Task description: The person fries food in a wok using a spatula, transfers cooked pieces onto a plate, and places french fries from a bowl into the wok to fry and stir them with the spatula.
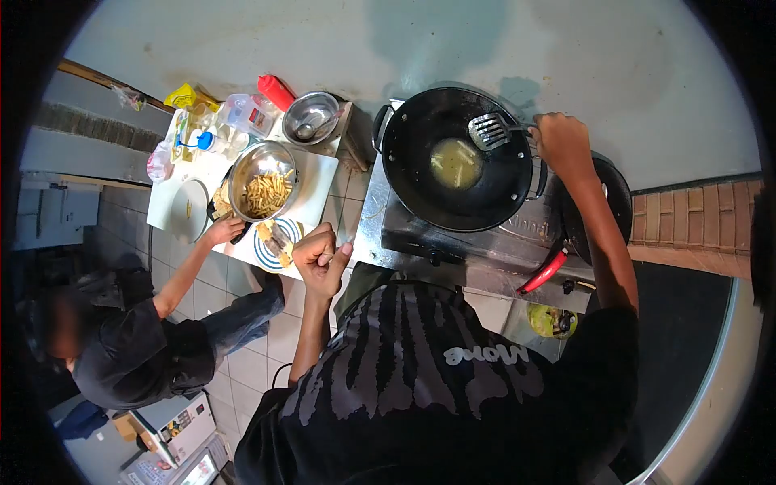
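Note:
My right hand (562,145) is closed round the handle of a slotted spatula (490,132), its metal blade tilted inside a large black wok (420,194). A shallow pool of oil (455,164) with a few pale fry-like sticks lies at the wok's bottom. The wok stands on a steel gas stove (404,239). Well to the left of it, my left hand (322,259) is raised in front of my body, fingers curled in and thumb sticking out. I see nothing in it.
At the left table, a co-worker's hand (224,229) touches a steel bowl (235,179) of fries. Another metal bowl (311,113), a red squeeze bottle (276,92) and a striped plate (263,252) are there too. A red-handled pan (546,272) sits at the stove's right.

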{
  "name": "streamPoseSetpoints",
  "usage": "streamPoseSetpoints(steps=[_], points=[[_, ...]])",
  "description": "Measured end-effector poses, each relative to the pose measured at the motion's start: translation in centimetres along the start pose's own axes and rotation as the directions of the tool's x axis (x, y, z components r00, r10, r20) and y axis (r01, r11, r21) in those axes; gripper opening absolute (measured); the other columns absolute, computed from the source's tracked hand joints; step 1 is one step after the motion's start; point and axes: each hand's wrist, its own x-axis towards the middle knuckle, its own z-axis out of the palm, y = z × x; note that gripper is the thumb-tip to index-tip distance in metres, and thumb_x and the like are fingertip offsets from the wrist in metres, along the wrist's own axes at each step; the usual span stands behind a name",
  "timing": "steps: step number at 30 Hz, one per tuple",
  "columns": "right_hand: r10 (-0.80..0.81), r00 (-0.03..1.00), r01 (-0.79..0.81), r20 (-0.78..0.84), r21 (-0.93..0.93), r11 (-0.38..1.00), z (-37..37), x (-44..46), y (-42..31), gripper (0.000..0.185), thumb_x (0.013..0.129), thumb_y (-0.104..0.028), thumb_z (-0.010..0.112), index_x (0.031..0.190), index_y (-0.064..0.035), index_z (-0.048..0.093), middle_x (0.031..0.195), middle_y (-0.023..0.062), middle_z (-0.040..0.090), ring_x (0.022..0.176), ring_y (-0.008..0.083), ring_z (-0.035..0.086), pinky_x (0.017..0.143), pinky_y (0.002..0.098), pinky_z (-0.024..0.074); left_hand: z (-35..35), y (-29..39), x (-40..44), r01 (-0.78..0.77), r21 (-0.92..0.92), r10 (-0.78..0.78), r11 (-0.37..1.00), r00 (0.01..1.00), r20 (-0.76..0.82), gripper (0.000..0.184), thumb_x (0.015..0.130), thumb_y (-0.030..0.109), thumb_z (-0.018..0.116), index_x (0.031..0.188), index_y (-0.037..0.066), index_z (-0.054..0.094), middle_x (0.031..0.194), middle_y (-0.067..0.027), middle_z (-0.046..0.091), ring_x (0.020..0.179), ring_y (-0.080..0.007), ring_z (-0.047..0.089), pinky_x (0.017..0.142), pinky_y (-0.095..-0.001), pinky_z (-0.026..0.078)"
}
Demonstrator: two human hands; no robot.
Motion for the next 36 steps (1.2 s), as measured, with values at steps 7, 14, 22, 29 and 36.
streamPoseSetpoints(steps=[7,14,22,29,36], points=[[0.033,0.999,-0.034,0.012,0.042,0.999,0.1,-0.9,0.1,0.019,0.079,-0.022,0.067,0.073,-0.0045,0.063,0.07,0.0159,0.063,0.067,0.0357,0.063,0.062,0.045,0.0494,0.4,-0.1,0.3,0.035,0.039,-0.038,0.999,0.996,0.081,0.047,0.071,0.001,0.066,0.055,0.008,0.023,0.053,-0.0019,0.029,0.051,-0.0136,0.027,0.05,-0.0279,0.017],[0.043,0.999,-0.046,0.032,0.067,0.997,0.2,-1.4,-0.4,0.021,0.08,-0.022,0.067,0.072,-0.0038,0.064,0.069,0.0164,0.062,0.067,0.0357,0.063,0.062,0.0453,0.0495,2.5,1.5,2.2,-0.013,0.026,0.008,1.0,0.979,0.205,0.019,0.068,0.013,0.07,0.078,0.001,0.06,0.079,-0.0084,0.056,0.079,-0.0213,0.05,0.072,-0.0312,0.039],[0.064,0.997,-0.069,0.053,0.096,0.993,-0.6,-1.6,-1.1,0.019,0.08,-0.021,0.067,0.072,-0.0042,0.065,0.069,0.0181,0.064,0.067,0.0366,0.065,0.063,0.0466,0.051,3.3,1.5,2.7,-0.009,0.011,0.005,1.0,0.956,0.293,0.057,0.076,0.038,0.064,0.116,-0.003,0.06,0.113,-0.0191,0.059,0.109,-0.0305,0.054,0.096,-0.039,0.039],[0.067,0.996,-0.072,0.06,0.096,0.993,-0.5,-0.5,-0.4,0.019,0.078,-0.021,0.068,0.071,-0.0036,0.065,0.072,0.0183,0.064,0.07,0.0363,0.065,0.065,0.0458,0.0511,3.4,0.8,3.1,-0.05,0.037,0.036,0.998,0.947,0.319,0.056,0.076,0.038,0.063,0.115,-0.003,0.06,0.115,-0.02,0.06,0.111,-0.0333,0.053,0.098,-0.0423,0.038],[-0.041,0.997,0.038,0.057,0.058,0.998,-0.4,2.0,-0.4,0.011,0.073,-0.015,0.068,0.07,-0.0037,0.066,0.071,0.0176,0.065,0.07,0.0356,0.065,0.065,0.0449,0.0511,3.4,0.8,3.4,-0.047,0.061,0.027,0.997,0.956,0.293,0.053,0.076,0.037,0.063,0.111,-0.002,0.062,0.111,-0.0191,0.061,0.111,-0.0335,0.053,0.098,-0.0429,0.038]])
